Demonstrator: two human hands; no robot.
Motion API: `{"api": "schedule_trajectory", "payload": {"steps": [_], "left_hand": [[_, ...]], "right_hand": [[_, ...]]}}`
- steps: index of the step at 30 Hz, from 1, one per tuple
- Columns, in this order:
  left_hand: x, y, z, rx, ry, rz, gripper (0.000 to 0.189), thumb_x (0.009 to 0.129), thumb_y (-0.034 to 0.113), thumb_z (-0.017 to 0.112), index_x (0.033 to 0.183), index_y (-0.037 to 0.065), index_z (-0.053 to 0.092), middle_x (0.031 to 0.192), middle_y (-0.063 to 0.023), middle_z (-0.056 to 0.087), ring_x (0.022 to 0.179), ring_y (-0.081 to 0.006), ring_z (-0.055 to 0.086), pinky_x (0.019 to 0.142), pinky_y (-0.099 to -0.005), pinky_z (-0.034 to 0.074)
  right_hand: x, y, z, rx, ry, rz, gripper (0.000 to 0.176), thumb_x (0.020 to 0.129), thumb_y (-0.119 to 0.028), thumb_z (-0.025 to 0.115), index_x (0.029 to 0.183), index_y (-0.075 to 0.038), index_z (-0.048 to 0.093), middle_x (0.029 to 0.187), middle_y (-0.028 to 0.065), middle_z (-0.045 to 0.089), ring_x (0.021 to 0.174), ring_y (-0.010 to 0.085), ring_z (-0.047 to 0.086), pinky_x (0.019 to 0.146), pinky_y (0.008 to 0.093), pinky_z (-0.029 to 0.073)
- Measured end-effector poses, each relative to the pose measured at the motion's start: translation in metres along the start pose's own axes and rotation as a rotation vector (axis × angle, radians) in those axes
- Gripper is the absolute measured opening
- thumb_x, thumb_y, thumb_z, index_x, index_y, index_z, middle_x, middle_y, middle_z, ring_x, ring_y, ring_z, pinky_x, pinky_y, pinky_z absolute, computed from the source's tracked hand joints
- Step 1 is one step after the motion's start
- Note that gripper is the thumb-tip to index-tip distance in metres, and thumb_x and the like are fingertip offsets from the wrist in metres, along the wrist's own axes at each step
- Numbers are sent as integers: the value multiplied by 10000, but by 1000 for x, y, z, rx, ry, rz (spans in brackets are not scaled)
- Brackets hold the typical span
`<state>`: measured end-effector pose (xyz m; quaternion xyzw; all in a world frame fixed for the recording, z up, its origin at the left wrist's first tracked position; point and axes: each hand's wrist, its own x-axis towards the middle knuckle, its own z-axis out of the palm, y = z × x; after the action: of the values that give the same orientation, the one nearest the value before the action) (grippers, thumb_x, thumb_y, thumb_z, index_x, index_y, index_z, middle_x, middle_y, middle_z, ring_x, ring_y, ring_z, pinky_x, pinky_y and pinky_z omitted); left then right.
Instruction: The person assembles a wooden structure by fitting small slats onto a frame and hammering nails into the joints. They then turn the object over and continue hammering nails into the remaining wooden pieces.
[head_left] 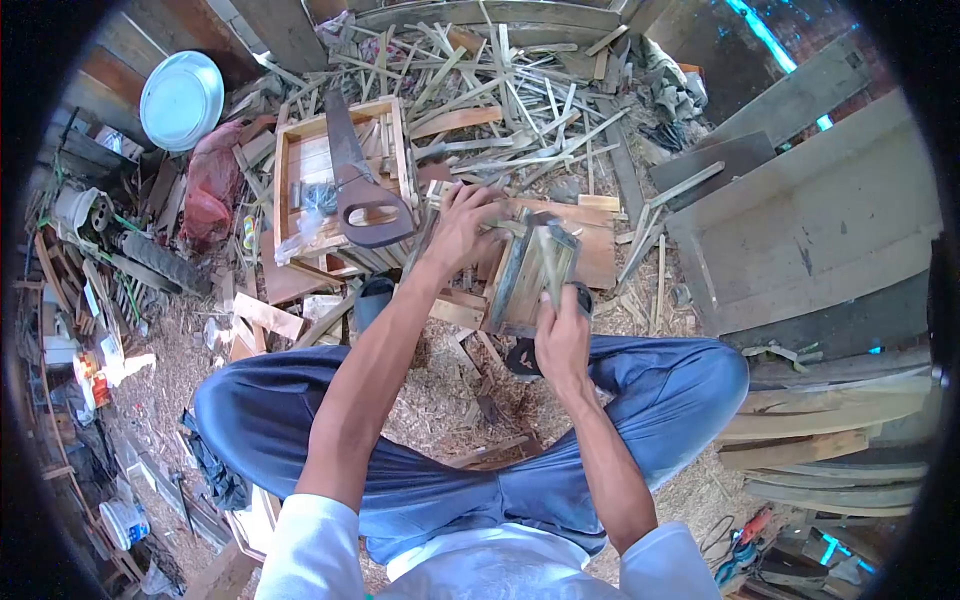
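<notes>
My right hand [563, 345] is closed round the pale handle of what looks like a hammer [548, 262]. Its dark head lies over the far end of a small wooden box-like piece [507, 290] made of boards. My left hand [466, 225] reaches to the upper left of that piece, fingers curled and fingertips at its far edge; whatever they pinch is too small to make out. Under and behind the piece lies a flat brown board [597, 250]. Left of my left hand, a handsaw [375, 215] rests across a shallow wooden box [403, 140].
Heaped thin wood strips [500, 90] fill the far side. A white basin [182, 100] leans at the far left near a red plastic bag [213, 180]. Large panels [800, 220] stand at the right, above stacked planks [830, 420]. Wood shavings [430, 400] cover the ground.
</notes>
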<state>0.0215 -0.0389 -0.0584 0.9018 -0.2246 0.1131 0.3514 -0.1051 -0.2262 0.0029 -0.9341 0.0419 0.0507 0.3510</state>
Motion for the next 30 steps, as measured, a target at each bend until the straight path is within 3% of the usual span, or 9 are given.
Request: {"api": "schedule_trajectory", "payload": {"steps": [3, 6, 11, 14, 19, 21, 25, 28, 30], "left_hand": [[0, 1, -1, 16, 17, 33, 329, 744, 246, 760, 1049, 149, 683, 1271, -37, 579, 1260, -261, 459, 1118, -499, 235], [3, 5, -1, 37, -3, 20, 336, 740, 242, 763, 1054, 152, 682, 1268, -40, 580, 1259, -263, 459, 1120, -497, 232], [-1, 3, -2, 27, 12, 13, 318, 742, 238, 763, 1035, 144, 682, 1265, -42, 588, 1256, -265, 464, 1118, -496, 229], [0, 3, -1, 19, 25, 24, 306, 741, 236, 765, 1020, 144, 681, 1252, -40, 596, 1252, -267, 468, 1116, -495, 231], [-1, -1, 2, 38, 45, 31, 286, 738, 243, 768, 997, 154, 684, 1219, -33, 601, 1241, -271, 471, 1106, -489, 244], [0, -2, 4, 29, 49, 25, 288, 737, 247, 769, 996, 154, 684, 1218, -34, 600, 1241, -270, 470, 1105, -488, 245], [0, -3, 3, 44, 54, 41, 309, 731, 258, 773, 1005, 146, 683, 1212, -36, 599, 1234, -269, 470, 1102, -485, 248], [0, -3, 3, 39, 65, 37, 318, 725, 245, 776, 1011, 139, 683, 1198, -39, 602, 1224, -268, 475, 1100, -482, 248], [-1, -2, 3, 34, 68, 35, 320, 724, 238, 777, 1013, 139, 684, 1192, -40, 603, 1220, -268, 476, 1100, -481, 249]], "right_hand": [[-3, -1, 4, 244, 295, -174, 181, 975, -162, 497, 1026, 1, 439, 674, 290, 607, 650, 494, 615, 510, 560, 449], [4, 14, 16, -47, -23, 19, 188, 977, -144, 504, 1074, 6, 445, 669, 281, 600, 637, 490, 607, 515, 545, 427], [-2, 4, 11, 274, 297, -163, 175, 996, -178, 485, 1024, -9, 453, 648, 264, 569, 606, 484, 581, 523, 525, 401], [2, 11, 17, 156, 44, 113, 180, 1000, -182, 480, 1030, -6, 460, 667, 262, 574, 647, 469, 594, 543, 508, 408], [1, 9, 18, 143, 75, 48, 180, 1000, -174, 476, 1024, 1, 445, 639, 262, 556, 610, 475, 580, 527, 514, 390], [-2, 3, 17, 283, 258, -91, 178, 1001, -174, 474, 1016, 2, 447, 664, 261, 559, 625, 463, 582, 536, 506, 391], [6, 13, 26, 44, -29, 122, 183, 1002, -174, 474, 1042, 4, 455, 717, 261, 571, 684, 452, 597, 562, 495, 403], [3, 7, 22, 206, 22, 125, 177, 1003, -173, 471, 1031, 2, 453, 733, 265, 572, 708, 444, 611, 569, 491, 405], [1, 10, 26, 252, 209, -82, 186, 1004, -173, 460, 1065, 1, 437, 624, 253, 572, 591, 467, 597, 483, 500, 402]]}}
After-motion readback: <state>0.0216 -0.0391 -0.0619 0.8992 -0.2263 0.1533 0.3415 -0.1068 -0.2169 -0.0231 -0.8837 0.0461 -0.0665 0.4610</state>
